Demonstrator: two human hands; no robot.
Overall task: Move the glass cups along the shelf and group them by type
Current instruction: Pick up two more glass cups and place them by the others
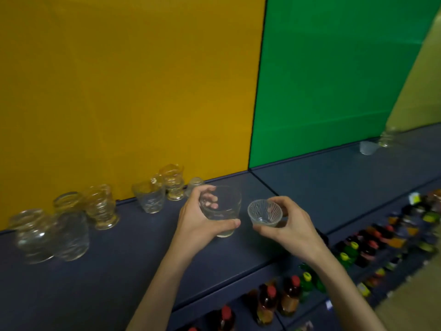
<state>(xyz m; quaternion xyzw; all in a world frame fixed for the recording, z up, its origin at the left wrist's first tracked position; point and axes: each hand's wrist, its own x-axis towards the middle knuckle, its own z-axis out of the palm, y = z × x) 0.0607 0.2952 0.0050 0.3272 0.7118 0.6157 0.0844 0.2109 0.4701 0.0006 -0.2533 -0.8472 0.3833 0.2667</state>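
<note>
Glass cups sit gripped in both hands: tumbler [220, 210] left [200, 220], ribbed cup [265, 213] right [290, 225].

The cluster of clear glass jars [50, 235] at the left end of the dark blue shelf [133, 263] is smeared by motion blur, so their outlines cannot be separated; the two clear glass vessels [377, 142] at the far right of the shelf are too blurred and small for their type to be told; the lower side of the smooth clear glass tumbler [222, 209] is covered by the left hand [198, 223]; the base of the small ribbed clear glass cup [265, 212] is hidden by the fingers [267, 229] of the right hand [293, 225]; both forearms are cut off by the bottom edge; the coloured-cap drink bottles [288, 297] on the lower shelf are blurred, their labels unreadable, and the nearest are cropped at the bottom edge.
</note>
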